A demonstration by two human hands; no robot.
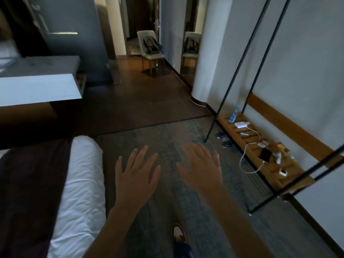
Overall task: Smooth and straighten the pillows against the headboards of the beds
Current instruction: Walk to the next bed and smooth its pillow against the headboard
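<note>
My left hand (136, 171) and my right hand (200, 166) are held out in front of me, palms down, fingers spread, holding nothing, above the patterned carpet (167, 131). A bed (81, 175) with white sheets and a dark runner (31, 192) across it lies at the lower left, just left of my left hand. A blurred white shape at the far left edge (7, 51) may be bedding; I cannot tell. No pillow or headboard is clearly in view.
A white-topped table (37, 88) stands at the left. A black metal rack (247, 75) with a low wooden shelf (275, 175) holding a bottle, phone, cables and small items lines the right wall. A chair (149, 49) with a backpack stands by the doorway ahead.
</note>
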